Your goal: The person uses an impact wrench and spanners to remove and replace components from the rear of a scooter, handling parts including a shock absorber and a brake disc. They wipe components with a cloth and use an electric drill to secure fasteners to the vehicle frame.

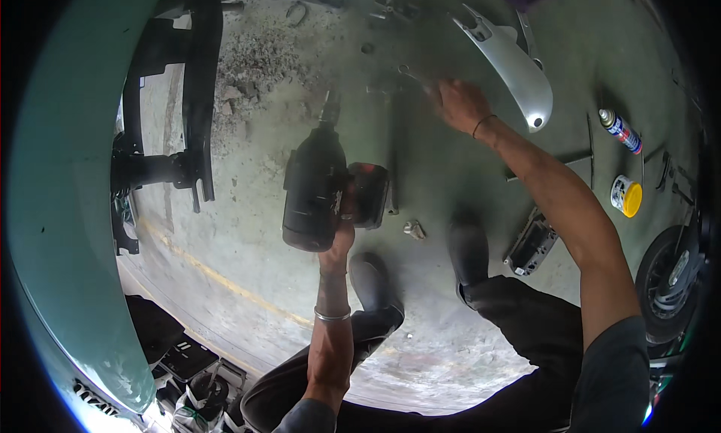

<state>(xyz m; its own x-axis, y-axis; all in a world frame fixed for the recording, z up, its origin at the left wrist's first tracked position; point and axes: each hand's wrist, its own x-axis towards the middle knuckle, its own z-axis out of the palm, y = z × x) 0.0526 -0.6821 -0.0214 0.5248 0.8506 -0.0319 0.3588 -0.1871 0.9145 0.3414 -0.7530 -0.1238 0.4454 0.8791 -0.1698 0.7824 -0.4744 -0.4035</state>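
Observation:
My left hand [342,238] is wrapped round the grip of a black cordless impact wrench [312,185]. Its battery sits to the right of the hand, and the socket end points away from me over the floor. Farther off to the right, my right hand [460,106] is closed on a slim spanner [409,72]; its ring end shows past the fingers, and the rest is blurred or hidden. Between the two hands a long-handled hammer [393,147] lies on the floor. Close to the impact wrench's battery lies a small pale metal part [414,229].
A green body panel [67,193] and black metal frame [199,95] stand left. Rubble [259,65] litters the far floor. To the right lie a silver curved cover [518,69], spray can [622,130], yellow-lidded tub [626,196] and black engine-like part [532,241]; a wheel [671,271] stands beyond.

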